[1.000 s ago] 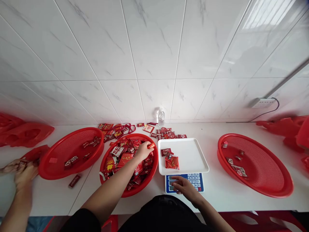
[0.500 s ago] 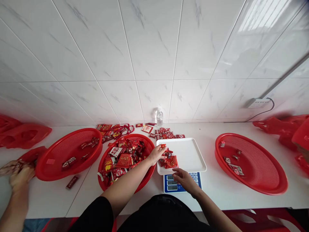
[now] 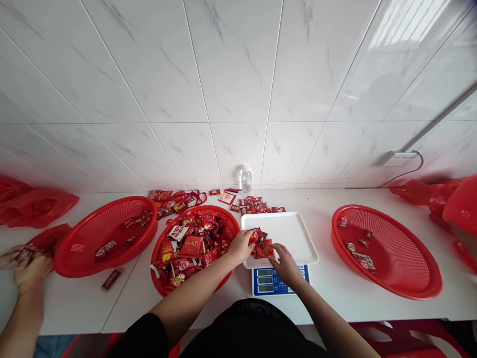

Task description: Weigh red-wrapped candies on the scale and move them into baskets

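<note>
A small pile of red wrapped candy packets (image 3: 263, 248) lies at the left end of the white scale tray (image 3: 292, 236). My left hand (image 3: 240, 247) is at the pile's left side, its fingers closed on a small red candy packet (image 3: 254, 238). From the right, my right hand (image 3: 286, 266) reaches in with thumb and fingers at the edge of a flat red packet. Beneath the tray, the blue panel of the digital scale (image 3: 274, 282) shows in part behind my right hand. Beside my left forearm stands a red basket (image 3: 155, 248) full of assorted red packets.
Red baskets with a few packets stand at left (image 3: 74, 233) and right (image 3: 410, 248). Loose packets (image 3: 251, 204) and a clear bottle (image 3: 246, 180) are near the wall. Another person's hands (image 3: 33, 271) handle packets at far left. A single candy bar (image 3: 111, 280) lies on the table.
My left hand has moved down with the small red packet onto the pile. My right hand has come up from the tray's front edge to the flat red packet.
</note>
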`<action>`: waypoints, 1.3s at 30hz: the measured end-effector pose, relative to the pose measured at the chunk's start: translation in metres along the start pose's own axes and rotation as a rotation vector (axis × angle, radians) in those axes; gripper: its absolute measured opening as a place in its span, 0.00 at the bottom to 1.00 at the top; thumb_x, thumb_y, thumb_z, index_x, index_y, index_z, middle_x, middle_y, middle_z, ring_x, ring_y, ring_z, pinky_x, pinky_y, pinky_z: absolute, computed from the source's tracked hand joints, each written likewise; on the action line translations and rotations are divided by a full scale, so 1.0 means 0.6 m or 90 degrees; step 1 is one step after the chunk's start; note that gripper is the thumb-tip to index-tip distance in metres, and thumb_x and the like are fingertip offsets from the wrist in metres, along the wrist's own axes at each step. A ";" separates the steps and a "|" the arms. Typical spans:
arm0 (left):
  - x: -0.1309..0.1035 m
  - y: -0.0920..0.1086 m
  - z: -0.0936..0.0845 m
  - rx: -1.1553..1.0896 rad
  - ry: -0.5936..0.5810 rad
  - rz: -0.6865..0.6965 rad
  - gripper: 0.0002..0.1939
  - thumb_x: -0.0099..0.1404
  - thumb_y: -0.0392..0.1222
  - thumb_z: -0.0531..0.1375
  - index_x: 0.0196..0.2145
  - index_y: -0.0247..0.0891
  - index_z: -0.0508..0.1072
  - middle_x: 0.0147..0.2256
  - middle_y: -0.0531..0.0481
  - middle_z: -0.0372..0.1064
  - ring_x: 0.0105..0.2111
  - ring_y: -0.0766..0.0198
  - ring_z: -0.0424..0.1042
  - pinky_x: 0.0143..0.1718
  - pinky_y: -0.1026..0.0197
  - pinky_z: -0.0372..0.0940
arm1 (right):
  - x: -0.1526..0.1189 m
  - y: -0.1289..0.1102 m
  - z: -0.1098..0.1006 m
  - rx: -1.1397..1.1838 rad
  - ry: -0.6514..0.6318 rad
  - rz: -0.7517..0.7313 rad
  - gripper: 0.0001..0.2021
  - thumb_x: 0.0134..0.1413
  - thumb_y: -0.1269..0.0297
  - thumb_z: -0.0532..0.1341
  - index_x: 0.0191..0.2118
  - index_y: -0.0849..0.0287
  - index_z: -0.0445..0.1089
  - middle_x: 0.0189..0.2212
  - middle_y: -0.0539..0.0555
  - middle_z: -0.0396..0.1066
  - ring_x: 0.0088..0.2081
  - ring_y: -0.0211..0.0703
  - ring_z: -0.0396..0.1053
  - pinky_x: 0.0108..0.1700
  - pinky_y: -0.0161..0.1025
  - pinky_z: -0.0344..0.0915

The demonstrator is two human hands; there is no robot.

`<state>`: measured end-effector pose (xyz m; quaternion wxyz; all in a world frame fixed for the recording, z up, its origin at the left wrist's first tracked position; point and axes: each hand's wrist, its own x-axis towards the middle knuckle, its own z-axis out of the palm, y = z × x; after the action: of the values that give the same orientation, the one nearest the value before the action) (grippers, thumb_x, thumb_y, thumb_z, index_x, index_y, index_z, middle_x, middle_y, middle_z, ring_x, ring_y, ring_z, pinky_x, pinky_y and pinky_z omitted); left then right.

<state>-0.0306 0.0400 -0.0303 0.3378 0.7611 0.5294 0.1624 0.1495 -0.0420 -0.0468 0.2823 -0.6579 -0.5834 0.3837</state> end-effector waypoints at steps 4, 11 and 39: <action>-0.002 -0.003 0.009 -0.092 -0.058 -0.019 0.29 0.53 0.37 0.61 0.54 0.39 0.64 0.52 0.42 0.65 0.53 0.52 0.62 0.54 0.54 0.57 | 0.022 0.009 0.024 -0.164 -0.002 -0.065 0.28 0.51 0.63 0.55 0.59 0.55 0.55 0.60 0.57 0.52 0.60 0.50 0.51 0.59 0.46 0.53; -0.033 -0.010 0.001 -0.224 0.022 -0.047 0.23 0.55 0.35 0.58 0.50 0.37 0.68 0.50 0.42 0.67 0.48 0.55 0.67 0.52 0.54 0.58 | 0.033 0.016 0.036 -0.226 -0.010 -0.085 0.28 0.52 0.61 0.56 0.60 0.56 0.55 0.61 0.59 0.50 0.63 0.52 0.45 0.60 0.47 0.51; -0.140 -0.032 -0.044 -0.415 -0.063 -0.204 0.17 0.55 0.49 0.59 0.39 0.37 0.69 0.30 0.51 0.68 0.31 0.64 0.67 0.36 0.61 0.62 | 0.071 -0.027 0.041 -0.428 -0.181 -0.167 0.33 0.54 0.44 0.50 0.64 0.41 0.38 0.67 0.48 0.32 0.66 0.49 0.28 0.61 0.59 0.30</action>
<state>-0.0922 -0.0238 -0.0153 0.6091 0.5274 0.5456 0.2307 0.1210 0.0005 -0.0542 0.0136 -0.5737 -0.7892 0.2190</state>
